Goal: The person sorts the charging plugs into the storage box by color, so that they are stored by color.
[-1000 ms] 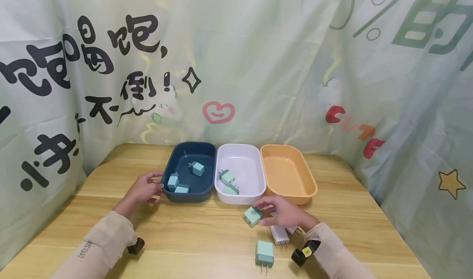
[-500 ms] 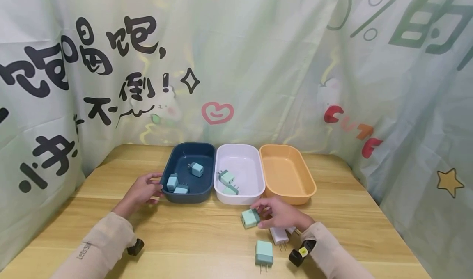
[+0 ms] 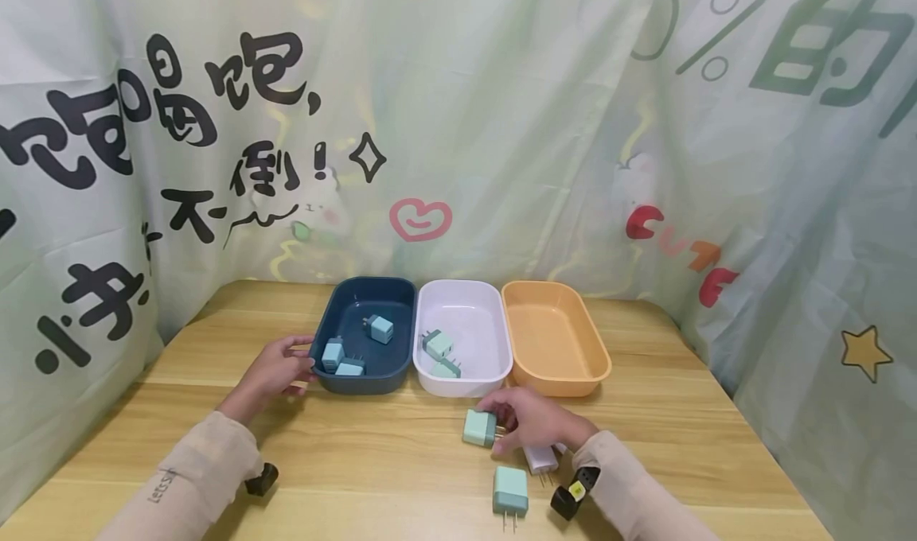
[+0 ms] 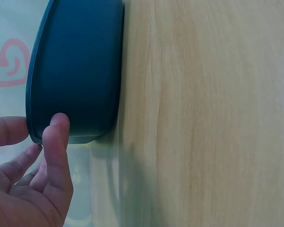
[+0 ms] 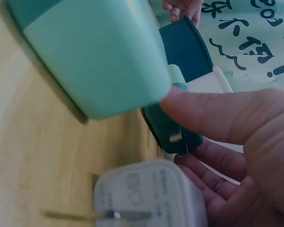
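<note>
My right hand (image 3: 537, 419) pinches a mint-green plug charger (image 3: 478, 427) by its prong end, low over the table in front of the white tray (image 3: 469, 387). In the right wrist view, thumb and fingers meet around that charger's dark end (image 5: 168, 130), where its metal prongs show. A second mint charger (image 3: 510, 489) lies nearer, prongs toward me. A lilac charger (image 3: 540, 459) lies under the right hand, and another is mostly hidden. On the left, my left hand (image 3: 275, 366) touches the end of the dark blue tray (image 3: 368, 383) with loosely extended fingers (image 4: 57, 161).
Three light-blue chargers (image 3: 378, 329) sit in the blue tray. Two mint chargers (image 3: 438, 344) lie in the white tray. An orange tray (image 3: 552, 326) stands at its right. A printed curtain (image 3: 487, 127) hangs behind the wooden table (image 3: 358, 469).
The mint charger at my right hand has shifted slightly left and turned, so its prongs now point right toward the fingers. My left hand stays at the blue tray.
</note>
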The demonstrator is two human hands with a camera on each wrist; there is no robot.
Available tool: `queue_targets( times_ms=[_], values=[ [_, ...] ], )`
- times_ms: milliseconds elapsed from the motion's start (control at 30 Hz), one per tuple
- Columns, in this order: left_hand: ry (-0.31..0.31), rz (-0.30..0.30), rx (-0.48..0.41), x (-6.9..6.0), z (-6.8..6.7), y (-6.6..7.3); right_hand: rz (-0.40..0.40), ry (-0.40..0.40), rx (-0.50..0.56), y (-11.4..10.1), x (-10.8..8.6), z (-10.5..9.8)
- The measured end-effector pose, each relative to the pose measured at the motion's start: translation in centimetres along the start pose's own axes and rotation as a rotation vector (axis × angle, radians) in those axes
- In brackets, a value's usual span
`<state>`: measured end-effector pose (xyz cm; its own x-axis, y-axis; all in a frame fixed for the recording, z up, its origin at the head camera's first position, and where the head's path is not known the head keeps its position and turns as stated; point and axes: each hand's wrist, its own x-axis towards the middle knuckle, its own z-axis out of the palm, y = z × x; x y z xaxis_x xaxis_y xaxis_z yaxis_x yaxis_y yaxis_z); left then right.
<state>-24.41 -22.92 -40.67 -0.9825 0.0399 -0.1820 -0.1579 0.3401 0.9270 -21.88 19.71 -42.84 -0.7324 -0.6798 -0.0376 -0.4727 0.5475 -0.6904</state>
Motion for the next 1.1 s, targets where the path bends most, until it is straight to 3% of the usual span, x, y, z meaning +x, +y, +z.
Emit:
queue_targets(
  times_ms=[333,800,1100],
  values=[
    [0.006,-0.013,0.007,0.5,0.1,0.0,-0.029,0.016,-0.088,-0.2,0.4,0.1],
    [0.006,0.001,0.002,0.4,-0.1,-0.2,-0.013,0.016,0.011,-0.6,0.2,-0.2],
    [0.008,-0.012,0.016,0.4,0.0,-0.3,-0.039,0.036,0.011,-1.0,0.1,-0.9]
  ],
)
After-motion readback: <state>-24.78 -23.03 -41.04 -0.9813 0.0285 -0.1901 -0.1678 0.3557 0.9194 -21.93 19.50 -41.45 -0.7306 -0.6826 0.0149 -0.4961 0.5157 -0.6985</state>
